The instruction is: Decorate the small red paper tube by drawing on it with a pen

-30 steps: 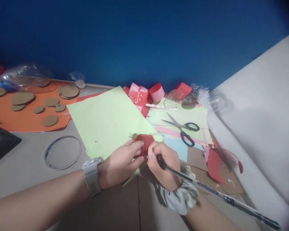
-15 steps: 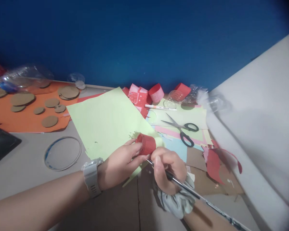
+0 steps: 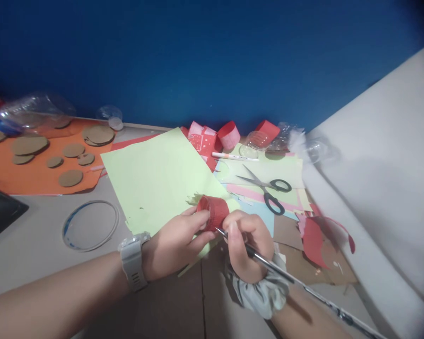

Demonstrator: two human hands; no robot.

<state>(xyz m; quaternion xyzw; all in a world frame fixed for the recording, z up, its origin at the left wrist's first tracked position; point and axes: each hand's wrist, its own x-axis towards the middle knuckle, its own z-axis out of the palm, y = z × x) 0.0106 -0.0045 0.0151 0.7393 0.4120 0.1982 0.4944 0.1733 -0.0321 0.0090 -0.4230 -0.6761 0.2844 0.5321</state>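
Observation:
My left hand (image 3: 178, 242), with a watch at the wrist, pinches a short red paper-covered cylinder (image 3: 218, 212) by its open left end, some fingers inside it. Green fringed paper (image 3: 195, 198) shows just behind that cylinder. A long pen with a dark grip (image 3: 273, 268) is held in my right hand (image 3: 249, 242), its tip pointing up-left close to the cylinder's lower edge; whether it touches, I cannot tell. The right fingers rest close against the cylinder's right side. Under and behind both hands lies a light green paper sheet (image 3: 151, 174).
Black-handled scissors (image 3: 268, 188) lie open on paper scraps at right, near a white marker (image 3: 235, 157). Red paper rings (image 3: 229, 135) stand by the blue wall. Cardboard discs (image 3: 30, 144) cover an orange sheet (image 3: 7, 174) at left, above a tape ring (image 3: 65, 230). A white panel rises at right.
The cylinder has turned or tilted slightly in my left hand, and its left end sits a little further left. Both hands stay nearly in place, the pen still near the lower edge.

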